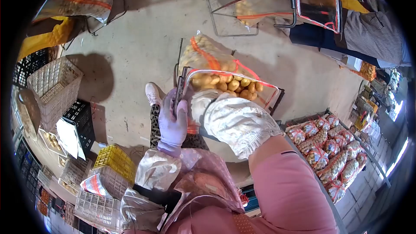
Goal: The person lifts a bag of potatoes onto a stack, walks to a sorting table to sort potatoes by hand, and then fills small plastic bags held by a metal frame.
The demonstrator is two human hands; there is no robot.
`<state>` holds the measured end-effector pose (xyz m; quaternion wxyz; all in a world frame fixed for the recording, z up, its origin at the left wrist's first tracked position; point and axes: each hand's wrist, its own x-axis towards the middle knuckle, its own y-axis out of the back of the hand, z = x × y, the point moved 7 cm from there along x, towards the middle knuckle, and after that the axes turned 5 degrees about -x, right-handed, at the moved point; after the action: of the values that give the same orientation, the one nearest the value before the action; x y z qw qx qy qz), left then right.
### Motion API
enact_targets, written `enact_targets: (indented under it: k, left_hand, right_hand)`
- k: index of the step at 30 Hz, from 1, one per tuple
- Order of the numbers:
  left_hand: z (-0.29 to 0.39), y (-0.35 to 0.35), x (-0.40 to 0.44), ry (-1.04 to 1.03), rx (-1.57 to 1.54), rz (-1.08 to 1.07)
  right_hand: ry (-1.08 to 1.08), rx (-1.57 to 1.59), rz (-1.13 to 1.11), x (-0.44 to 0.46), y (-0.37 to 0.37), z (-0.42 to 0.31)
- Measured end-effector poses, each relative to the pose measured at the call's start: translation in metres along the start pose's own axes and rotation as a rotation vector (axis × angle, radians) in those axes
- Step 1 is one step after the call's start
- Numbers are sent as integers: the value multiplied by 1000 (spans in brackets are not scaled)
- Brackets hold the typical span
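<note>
A mesh bag (207,56) with orange stripes hangs from a metal stand (277,101), its mouth held wide. Round yellow potatoes (236,86) fill the bag's opening. My left hand (172,119), in a lavender glove, is closed round the dark bar at the left of the stand, beside the bag's rim. Just right of it, my right hand (200,103) is at the near side of the bag's mouth, close to the potatoes. A pale patterned sleeve cover runs down to that hand, and its fingers are hidden from me.
Filled, tied net bags (331,147) lie on a pallet at the right. White crates (56,82), black crates (80,123) and a yellow crate (116,160) stand at the left. Other stands with bags (264,6) are ahead; a co-worker's striped clothing (372,34) shows at upper right.
</note>
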<state>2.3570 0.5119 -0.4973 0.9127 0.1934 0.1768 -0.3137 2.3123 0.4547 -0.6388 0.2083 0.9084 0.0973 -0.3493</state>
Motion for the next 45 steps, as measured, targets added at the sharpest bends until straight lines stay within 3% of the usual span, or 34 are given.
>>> enact_targets:
  k: [5,7,11,13,15,17,18,20,23,26,29,31,34,36,39,40,41,43,45]
  left_hand:
    - [12,7,2,-6,18,-3]
    - [8,9,9,-152,232,4]
    - [11,-6,11,-111,230,-20]
    - [5,-8,11,-116,215,10]
    - [8,-7,13,-101,150,-1]
    - [13,-4,11,-114,167,-9]
    - [15,-3,11,-139,178,-6]
    - [11,-5,10,-96,140,-18]
    - [10,-7,13,-72,113,-15]
    - [9,-8,13,-89,136,-23]
    - [5,-6,12,-100,132,-31]
    - [5,-7,11,-98,120,-31]
    - [9,-7,10,-86,138,-35]
    - [7,-7,12,-109,165,-32]
    - [0,-6,10,-81,52,-11]
    - [3,-5,10,-77,105,-13]
    - [4,-4,10,-70,107,-12]
    - [10,-5,8,-93,119,-11]
    - [1,-11,5,-156,96,16]
  right_hand:
    - [-56,-714,-249,3,-5,-4]
    - [-50,-833,-298,-6,0,-4]
    - [-141,-916,-292,-64,49,-5]
    - [-60,-942,-118,-90,49,35]
    - [-25,-977,-87,-136,91,0]
    - [-74,-758,238,-165,105,21]
    - [-74,-752,230,-177,105,34]
    - [-3,-592,428,-209,112,41]
    - [-164,-731,375,-240,95,41]
    - [-169,-711,338,-260,82,30]
    - [-120,-608,349,-253,92,31]
    - [40,-577,710,-231,137,17]
    - [208,-506,794,-176,171,-2]
    - [73,-521,442,-132,165,-5]
    - [54,-612,357,-112,149,-21]
    - [102,-713,233,-111,136,-38]
    - [104,-710,227,-109,117,-38]
    - [112,-741,8,-100,44,-14]
    - [-137,-954,-233,-73,-8,14]
